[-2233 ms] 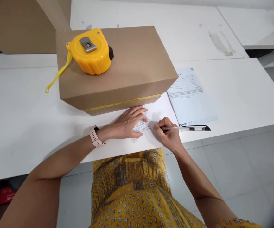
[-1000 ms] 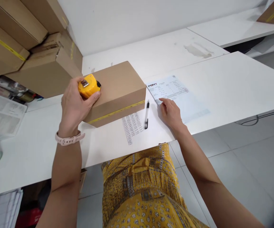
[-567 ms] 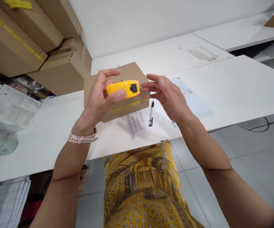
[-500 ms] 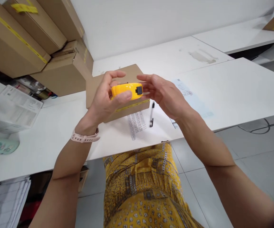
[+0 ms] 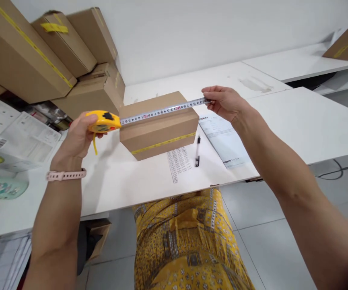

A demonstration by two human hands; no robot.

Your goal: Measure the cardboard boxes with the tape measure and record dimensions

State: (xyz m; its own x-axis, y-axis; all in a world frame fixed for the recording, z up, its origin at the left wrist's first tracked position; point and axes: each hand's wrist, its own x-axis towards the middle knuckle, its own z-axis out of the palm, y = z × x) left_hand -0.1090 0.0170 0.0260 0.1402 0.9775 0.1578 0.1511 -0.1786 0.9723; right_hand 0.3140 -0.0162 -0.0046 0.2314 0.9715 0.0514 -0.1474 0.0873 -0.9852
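Note:
My left hand is closed round a yellow tape measure case, held up left of a brown cardboard box with a yellow tape strip. My right hand pinches the end of the tape blade, which is stretched out in the air above the box's top, from the case on the left to past the box's right edge. The box rests on the white table. A printed sheet with number columns and a pen lie in front of the box.
A blue-white form lies right of the pen. Several cardboard boxes are stacked at the back left, with printed cartons below them. Another box sits on a far table at the right. Grey floor tiles lie beneath.
My left hand lifted the tape measure off the box. My right hand left the pen on the table, took the blade's end and pulled it out rightward over the box.

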